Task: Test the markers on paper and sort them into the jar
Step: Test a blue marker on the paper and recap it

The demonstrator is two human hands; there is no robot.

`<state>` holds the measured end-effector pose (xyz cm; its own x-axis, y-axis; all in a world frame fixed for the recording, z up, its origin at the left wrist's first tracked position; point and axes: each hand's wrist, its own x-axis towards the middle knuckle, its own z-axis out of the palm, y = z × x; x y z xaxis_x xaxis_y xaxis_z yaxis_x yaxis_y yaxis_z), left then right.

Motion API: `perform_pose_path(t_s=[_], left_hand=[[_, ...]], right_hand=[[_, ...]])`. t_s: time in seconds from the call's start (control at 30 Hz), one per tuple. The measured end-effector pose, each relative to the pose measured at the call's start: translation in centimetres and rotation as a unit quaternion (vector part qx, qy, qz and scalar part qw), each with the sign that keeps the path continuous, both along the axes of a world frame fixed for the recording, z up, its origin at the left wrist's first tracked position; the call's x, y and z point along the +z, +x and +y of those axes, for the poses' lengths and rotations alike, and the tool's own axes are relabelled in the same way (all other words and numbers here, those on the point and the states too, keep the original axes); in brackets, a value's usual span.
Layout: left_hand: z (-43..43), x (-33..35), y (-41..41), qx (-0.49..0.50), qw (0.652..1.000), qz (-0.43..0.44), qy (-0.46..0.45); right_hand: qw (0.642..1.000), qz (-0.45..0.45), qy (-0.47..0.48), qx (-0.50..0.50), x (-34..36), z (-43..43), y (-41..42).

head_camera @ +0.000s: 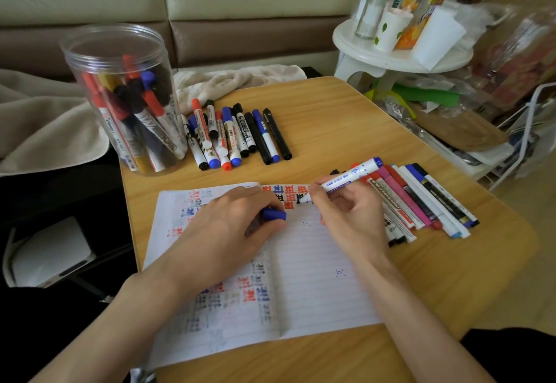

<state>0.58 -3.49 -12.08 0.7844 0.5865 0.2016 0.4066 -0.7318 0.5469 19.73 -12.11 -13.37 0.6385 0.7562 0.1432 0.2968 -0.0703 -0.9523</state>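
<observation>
Marker (346, 178) sits pinched in our right hand (352, 214), tip at the paper (313, 277) beside our left hand (228, 226) gripping the blue cap (273, 214); next, we judge, a stroke, recapping, then the jar (75, 57) beyond our left.

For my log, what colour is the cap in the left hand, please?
Blue: the small plastic marker cap, seen in head view.

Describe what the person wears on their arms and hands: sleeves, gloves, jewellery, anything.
Nothing is worn on either. The left hand and the right hand are bare, with no gloves and no rings in view. The left forearm and the right forearm are bare too, down to the picture's lower edge: no sleeve, watch or bracelet shows.
</observation>
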Motion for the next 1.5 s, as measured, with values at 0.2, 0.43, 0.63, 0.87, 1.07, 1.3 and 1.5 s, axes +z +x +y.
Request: perform_pose_path(t_s=[0.2,0.43,0.63,0.87,1.07,1.3,1.5], left_hand=[[0.04,-0.1,-0.05,0.002,1.0,-0.002,0.001],[0.07,-0.01,-0.04,0.004,1.0,0.0,0.002],[0.12,0.1,-0.12,0.004,1.0,0.003,-0.001],[0.08,0.21,-0.06,0.006,1.0,0.005,-0.002],[0.1,0.19,-0.22,0.006,1.0,0.008,-0.002],[0.13,0.41,-0.17,0.007,1.0,0.017,-0.009],[0.09,0.42,-0.13,0.009,1.0,0.014,-0.008]], right_hand=[[1.0,-0.003,0.0,0.0,0.02,0.08,0.01],[0.999,-0.03,-0.01,0.01,-0.21,0.01,0.12],[1.0,-0.001,0.007,-0.003,-0.05,-0.11,0.25],[1.0,-0.001,-0.007,0.006,-0.08,-0.09,0.15],[0.999,-0.032,-0.019,0.008,-0.5,0.05,0.3],[1.0,0.024,0.0,-0.004,-0.04,-0.07,0.12],[1.0,-0.004,-0.008,0.015,-0.09,-0.03,-0.05]])
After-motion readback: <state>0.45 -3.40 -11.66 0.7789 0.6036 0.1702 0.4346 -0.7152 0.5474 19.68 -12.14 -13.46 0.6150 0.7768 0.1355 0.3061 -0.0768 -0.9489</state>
